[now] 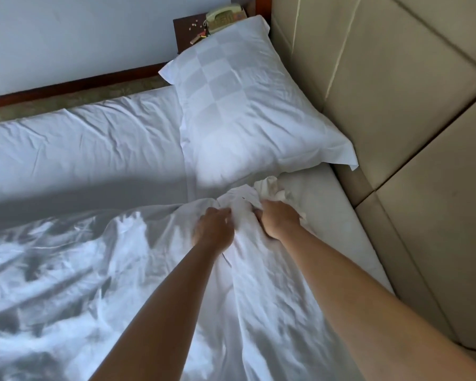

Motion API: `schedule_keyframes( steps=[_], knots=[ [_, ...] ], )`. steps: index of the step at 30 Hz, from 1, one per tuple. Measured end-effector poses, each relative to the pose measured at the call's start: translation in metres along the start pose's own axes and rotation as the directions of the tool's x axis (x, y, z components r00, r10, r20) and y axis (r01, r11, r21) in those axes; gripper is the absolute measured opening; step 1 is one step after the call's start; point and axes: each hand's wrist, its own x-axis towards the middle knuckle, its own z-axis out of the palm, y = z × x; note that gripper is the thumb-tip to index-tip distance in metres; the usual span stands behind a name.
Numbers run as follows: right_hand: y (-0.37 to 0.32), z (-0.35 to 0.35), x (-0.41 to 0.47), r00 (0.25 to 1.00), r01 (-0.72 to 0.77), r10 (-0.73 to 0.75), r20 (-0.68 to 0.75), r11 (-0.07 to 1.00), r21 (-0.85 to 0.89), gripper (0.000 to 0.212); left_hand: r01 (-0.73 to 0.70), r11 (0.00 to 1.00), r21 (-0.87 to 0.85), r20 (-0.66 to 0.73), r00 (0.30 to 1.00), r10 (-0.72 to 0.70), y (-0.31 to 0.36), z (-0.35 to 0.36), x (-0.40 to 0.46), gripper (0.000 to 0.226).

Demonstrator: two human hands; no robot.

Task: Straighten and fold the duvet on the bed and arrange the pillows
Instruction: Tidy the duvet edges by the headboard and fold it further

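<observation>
Both hands (213, 225) gripping duvet (239, 213), seemingly.

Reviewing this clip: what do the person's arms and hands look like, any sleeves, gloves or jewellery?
Both arms are bare from the bottom edge of the picture up to the hands; no sleeve shows. The left hand and the right hand wear no gloves. No watch, bracelet or ring is visible; the fingertips are hidden in the duvet.

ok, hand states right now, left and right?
Left hand: closed, gripping the bunched edge of the crumpled white fabric duvet.
Right hand: closed, gripping the same bunched edge beside it.
</observation>
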Motion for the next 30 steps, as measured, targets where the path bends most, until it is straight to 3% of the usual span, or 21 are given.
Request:
schedule_keyframes(
  steps=[2,5,7,9,10,11,12,14,16,20,22,24,26,27,30],
  knots=[
    [0.002,-0.004,0.007,0.998,-0.068,0.066,0.026,0.995,0.079,0.038,-0.012,0.999,-0.031,-0.009,1.000,0.012,0.003,0.005,0.004,0.039],
    [0.009,-0.043,0.023,0.968,-0.158,0.238,-0.084,0.832,0.532,0.037,-0.038,0.990,-0.137,-0.021,0.999,0.036,0.009,0.006,0.011,0.046],
    [0.018,-0.077,0.027,0.888,-0.077,0.356,-0.290,0.737,0.671,0.028,-0.085,0.979,-0.188,-0.106,0.992,0.066,0.021,0.001,0.016,0.042],
    [0.029,-0.100,0.023,0.757,0.024,0.547,-0.358,0.524,0.852,0.034,-0.149,0.969,-0.198,-0.197,0.974,0.109,0.038,-0.006,0.015,0.047],
    [0.038,-0.101,0.021,0.720,0.048,0.614,-0.322,0.420,0.906,0.033,-0.183,0.967,-0.177,-0.215,0.966,0.144,0.045,-0.008,0.014,0.053],
    [0.046,-0.095,0.017,0.734,-0.015,0.635,-0.240,0.369,0.929,0.027,-0.198,0.969,-0.147,-0.190,0.967,0.169,0.049,-0.006,0.013,0.058],
    [0.053,-0.082,0.011,0.763,-0.153,0.633,-0.132,0.375,0.914,0.023,-0.194,0.975,-0.113,-0.136,0.975,0.178,0.051,-0.002,0.013,0.060],
    [0.067,-0.048,-0.006,0.796,-0.474,0.581,0.167,0.429,0.769,0.039,-0.155,0.985,-0.072,-0.041,0.988,0.152,0.048,0.010,0.008,0.052],
    [0.075,-0.033,-0.020,0.810,-0.574,0.477,0.342,0.524,0.629,0.049,-0.138,0.989,-0.052,-0.036,0.990,0.136,0.048,0.017,0.001,0.047],
    [0.067,-0.063,-0.026,0.884,-0.465,0.289,0.367,0.623,0.629,0.058,-0.127,0.992,-0.010,0.082,0.988,0.128,0.061,0.004,0.003,0.084],
    [0.056,-0.082,-0.026,0.922,-0.388,0.229,0.313,0.548,0.741,0.059,-0.120,0.992,0.044,0.192,0.975,0.110,0.065,-0.003,0.011,0.091],
    [0.044,-0.102,-0.030,0.948,-0.285,0.251,0.198,0.382,0.879,0.057,-0.137,0.980,0.145,0.215,0.971,0.104,0.069,-0.007,0.011,0.069],
    [0.039,-0.125,-0.033,0.940,-0.144,0.337,0.044,0.276,0.950,0.051,-0.180,0.970,0.164,0.146,0.977,0.157,0.080,-0.016,0.005,0.038],
    [0.037,-0.137,-0.035,0.926,-0.083,0.377,-0.026,0.272,0.959,0.051,-0.197,0.972,0.127,0.090,0.978,0.187,0.088,-0.024,0.000,0.030],
    [0.024,-0.168,-0.044,0.879,0.113,0.437,-0.191,0.198,0.974,0.048,-0.214,0.976,0.047,-0.208,0.953,0.219,0.114,-0.064,-0.012,0.030]
  ],
)
